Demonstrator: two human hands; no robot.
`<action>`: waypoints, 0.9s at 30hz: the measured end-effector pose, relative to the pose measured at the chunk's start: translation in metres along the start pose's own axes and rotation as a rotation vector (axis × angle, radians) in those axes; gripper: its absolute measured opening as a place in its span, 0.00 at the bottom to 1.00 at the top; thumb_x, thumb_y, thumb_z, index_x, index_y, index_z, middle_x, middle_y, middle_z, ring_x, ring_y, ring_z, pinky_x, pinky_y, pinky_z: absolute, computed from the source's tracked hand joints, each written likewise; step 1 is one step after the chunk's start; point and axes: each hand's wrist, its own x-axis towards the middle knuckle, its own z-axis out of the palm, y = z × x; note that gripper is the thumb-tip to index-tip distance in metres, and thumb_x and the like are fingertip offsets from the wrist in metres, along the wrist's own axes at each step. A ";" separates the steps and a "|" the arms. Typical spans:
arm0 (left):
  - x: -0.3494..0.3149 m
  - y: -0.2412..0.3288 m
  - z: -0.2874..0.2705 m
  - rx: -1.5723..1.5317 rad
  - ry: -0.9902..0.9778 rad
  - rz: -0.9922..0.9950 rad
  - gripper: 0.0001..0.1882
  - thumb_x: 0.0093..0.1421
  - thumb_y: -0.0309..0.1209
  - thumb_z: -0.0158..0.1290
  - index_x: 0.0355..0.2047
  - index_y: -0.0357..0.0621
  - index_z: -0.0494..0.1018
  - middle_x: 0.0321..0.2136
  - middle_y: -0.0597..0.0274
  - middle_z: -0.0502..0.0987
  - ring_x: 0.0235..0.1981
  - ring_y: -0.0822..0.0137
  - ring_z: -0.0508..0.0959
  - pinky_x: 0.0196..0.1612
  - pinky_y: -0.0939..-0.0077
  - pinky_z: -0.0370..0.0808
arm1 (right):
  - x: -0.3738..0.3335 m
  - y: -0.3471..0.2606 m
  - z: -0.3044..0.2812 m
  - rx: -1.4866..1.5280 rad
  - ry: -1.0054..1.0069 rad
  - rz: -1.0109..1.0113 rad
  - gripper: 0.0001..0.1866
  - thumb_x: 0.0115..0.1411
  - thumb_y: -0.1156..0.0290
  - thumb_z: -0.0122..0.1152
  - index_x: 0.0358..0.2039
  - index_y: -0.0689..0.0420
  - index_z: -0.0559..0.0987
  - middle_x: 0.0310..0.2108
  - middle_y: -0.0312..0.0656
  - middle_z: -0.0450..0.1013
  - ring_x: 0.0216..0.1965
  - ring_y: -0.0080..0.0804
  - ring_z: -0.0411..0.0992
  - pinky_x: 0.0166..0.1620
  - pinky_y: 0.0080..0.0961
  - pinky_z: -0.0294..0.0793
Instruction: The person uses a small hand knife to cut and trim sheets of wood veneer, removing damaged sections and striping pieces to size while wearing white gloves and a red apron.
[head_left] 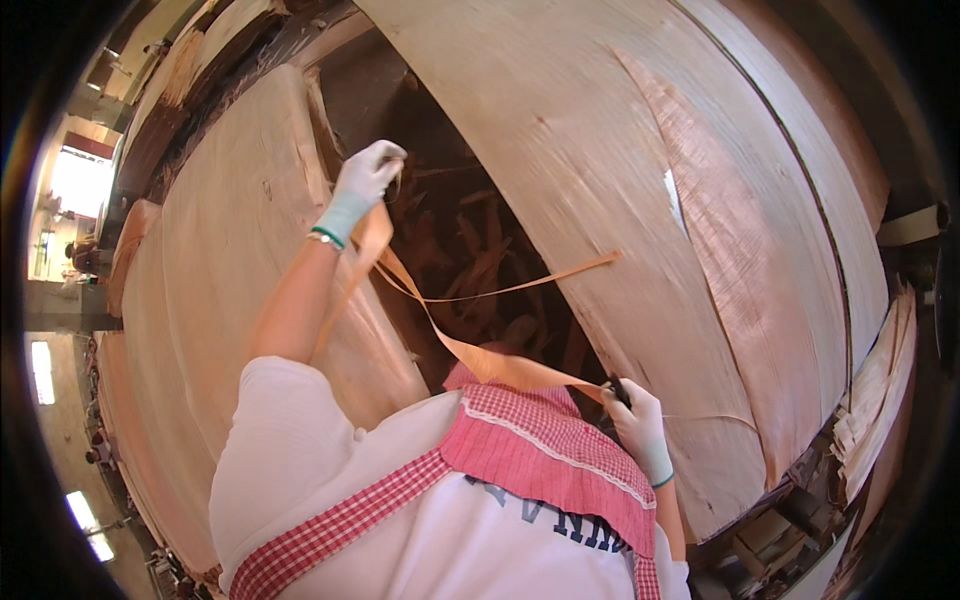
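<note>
Head | knit-gloved left hand (370, 178) pinching thin, twisted veneer strip (505, 371) | right hand (641, 425) clutching dark object (622, 391)

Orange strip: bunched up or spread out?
Spread out: the orange strip runs lengthwise from the left hand to the right hand, bending and narrowing partway rather than bunched.

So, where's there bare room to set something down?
The right wood sheet looks bare between the dark gap and the reddish patch. The left wood sheet also has room, left of the left forearm. The dark gap is crowded: wood scraps lie inside, and an orange strip stretches between the left hand and right hand.
</note>
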 end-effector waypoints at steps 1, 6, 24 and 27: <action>0.005 0.007 0.011 -0.019 -0.072 -0.057 0.08 0.61 0.28 0.53 0.39 0.40 0.74 0.32 0.56 0.79 0.33 0.67 0.79 0.39 0.73 0.74 | -0.004 0.005 -0.001 -0.020 0.065 0.028 0.11 0.61 0.69 0.57 0.33 0.66 0.75 0.20 0.43 0.66 0.25 0.20 0.63 0.30 0.22 0.67; -0.026 -0.079 0.082 0.164 -0.574 0.178 0.07 0.57 0.22 0.47 0.36 0.41 0.72 0.31 0.47 0.77 0.33 0.50 0.77 0.39 0.61 0.73 | -0.024 0.052 0.017 -0.327 0.148 0.220 0.15 0.59 0.61 0.54 0.41 0.57 0.77 0.34 0.55 0.76 0.39 0.56 0.74 0.41 0.45 0.73; -0.051 0.273 0.291 -0.183 -0.671 0.645 0.14 0.63 0.23 0.48 0.49 0.35 0.72 0.44 0.49 0.79 0.46 0.59 0.79 0.51 0.69 0.74 | -0.304 0.365 0.237 0.456 0.762 1.221 0.21 0.52 0.58 0.60 0.40 0.61 0.80 0.40 0.58 0.76 0.45 0.55 0.74 0.47 0.43 0.72; -0.138 0.344 0.351 -0.284 -0.804 0.779 0.14 0.60 0.23 0.50 0.47 0.38 0.73 0.44 0.48 0.78 0.47 0.54 0.78 0.51 0.66 0.74 | -0.309 0.370 0.207 0.243 0.896 1.002 0.20 0.56 0.56 0.58 0.39 0.60 0.79 0.37 0.60 0.76 0.43 0.60 0.73 0.46 0.47 0.71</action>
